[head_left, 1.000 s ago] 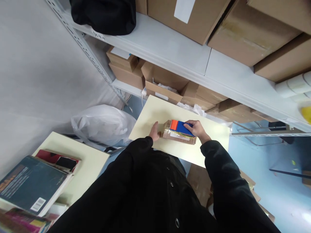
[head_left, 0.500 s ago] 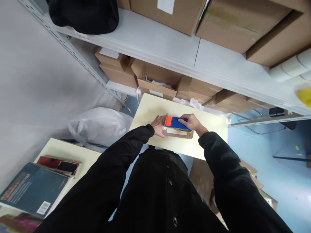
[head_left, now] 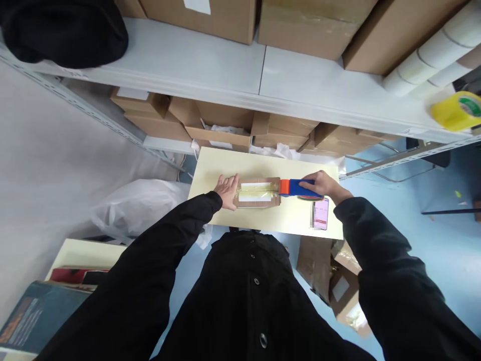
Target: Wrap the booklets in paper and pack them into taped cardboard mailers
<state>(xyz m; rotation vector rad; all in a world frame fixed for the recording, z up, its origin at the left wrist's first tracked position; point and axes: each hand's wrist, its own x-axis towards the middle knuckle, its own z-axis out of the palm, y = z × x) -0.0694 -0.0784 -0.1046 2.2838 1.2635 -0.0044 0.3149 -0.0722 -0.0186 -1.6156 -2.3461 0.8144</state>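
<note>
A small cardboard box (head_left: 259, 204) lies on the cream tabletop, with white label strips and shiny tape along its top. At its left end is my left hand (head_left: 225, 191), fingers and thumb spread around that end, holding it. My right hand (head_left: 318, 184) is closed on a blue tape dispenser (head_left: 296, 187) with an orange front. The dispenser's orange end meets the right end of the box, and its tape roll is mostly hidden beneath the blue body. Just below the right hand, a phone (head_left: 320, 214) with a lit screen lies on the table.
The small table (head_left: 203, 165) stands against a grey metal shelf (head_left: 195, 55) loaded with cardboard boxes (head_left: 300, 30). A yellow tape roll (head_left: 456, 111) sits on the shelf at right. Books (head_left: 41, 316) lie at lower left, near a white plastic bag (head_left: 139, 210). More boxes (head_left: 343, 288) are on the floor.
My right hand has moved right with the tape dispenser, from over the box to its right end, uncovering the taped top. The phone has come into sight. The camera view has shifted.
</note>
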